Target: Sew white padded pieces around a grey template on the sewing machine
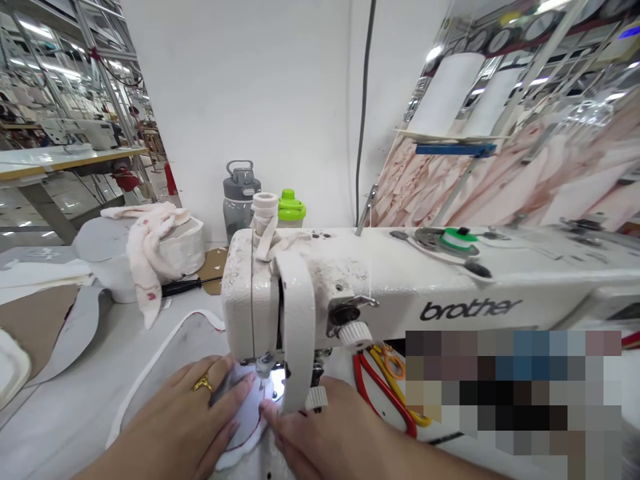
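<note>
A grey fabric piece (175,350) with a white edge strip (137,390) and a dark red line along its inner side lies under the needle of a white sewing machine (320,283). My left hand (193,410), with a gold ring, rests on the fabric left of the needle, fingers stretched out. To the right of the needle, my right hand (335,427) has its fingers drawn together at the fabric's edge. The machine's needle guard arm partly covers those fingers. A small lamp lights the needle area.
Red-handled pliers (385,393) and yellow-handled scissors (400,387) lie right of the needle. Behind the machine stand a grey bottle (241,200) and a green-lidded cup (291,208). A screwdriver (183,287) and pale pink cloth (150,250) are at the left.
</note>
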A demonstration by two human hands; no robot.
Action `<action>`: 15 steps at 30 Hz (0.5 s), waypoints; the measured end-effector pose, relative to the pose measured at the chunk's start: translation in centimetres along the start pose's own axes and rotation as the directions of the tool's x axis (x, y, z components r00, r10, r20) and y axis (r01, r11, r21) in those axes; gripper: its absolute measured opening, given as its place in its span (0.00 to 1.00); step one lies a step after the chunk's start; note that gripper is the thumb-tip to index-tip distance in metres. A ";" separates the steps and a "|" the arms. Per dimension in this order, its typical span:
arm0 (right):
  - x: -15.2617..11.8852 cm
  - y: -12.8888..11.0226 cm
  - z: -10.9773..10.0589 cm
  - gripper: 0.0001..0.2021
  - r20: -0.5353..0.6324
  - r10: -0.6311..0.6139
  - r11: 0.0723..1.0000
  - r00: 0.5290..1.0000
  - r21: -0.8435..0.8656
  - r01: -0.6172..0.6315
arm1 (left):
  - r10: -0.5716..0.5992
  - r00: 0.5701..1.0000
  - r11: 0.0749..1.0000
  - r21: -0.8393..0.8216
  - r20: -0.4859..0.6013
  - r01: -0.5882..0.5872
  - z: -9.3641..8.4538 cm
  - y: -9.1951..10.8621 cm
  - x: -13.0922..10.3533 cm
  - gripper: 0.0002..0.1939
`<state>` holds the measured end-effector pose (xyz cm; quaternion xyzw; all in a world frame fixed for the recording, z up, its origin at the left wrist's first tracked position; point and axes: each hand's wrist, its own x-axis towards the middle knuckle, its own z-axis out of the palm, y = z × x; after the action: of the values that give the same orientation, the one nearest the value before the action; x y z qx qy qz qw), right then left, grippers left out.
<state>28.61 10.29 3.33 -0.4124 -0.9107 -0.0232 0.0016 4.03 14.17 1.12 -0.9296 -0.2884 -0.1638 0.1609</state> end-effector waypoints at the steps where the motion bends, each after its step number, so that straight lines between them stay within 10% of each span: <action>1: 0.0 0.0 0.1 0.13 -0.012 0.001 1.000 1.000 0.008 -0.001 | -0.015 1.000 1.000 -0.014 -0.001 0.015 0.2 0.0 -0.1 0.20; 7: 0.2 0.0 0.5 0.13 -0.037 0.029 0.999 0.999 -0.034 -0.030 | -0.056 0.992 0.994 -0.098 -0.114 0.045 0.9 0.3 0.1 0.22; 15: 0.5 -0.1 -0.3 0.14 0.062 0.032 0.999 0.998 -0.009 -0.031 | 0.052 0.993 0.950 -0.313 0.101 -0.018 -1.4 -1.1 1.8 0.17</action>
<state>28.20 10.53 3.63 -0.4273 -0.9036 -0.0139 -0.0281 4.50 15.40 3.33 -0.9558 -0.2506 -0.1538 -0.0008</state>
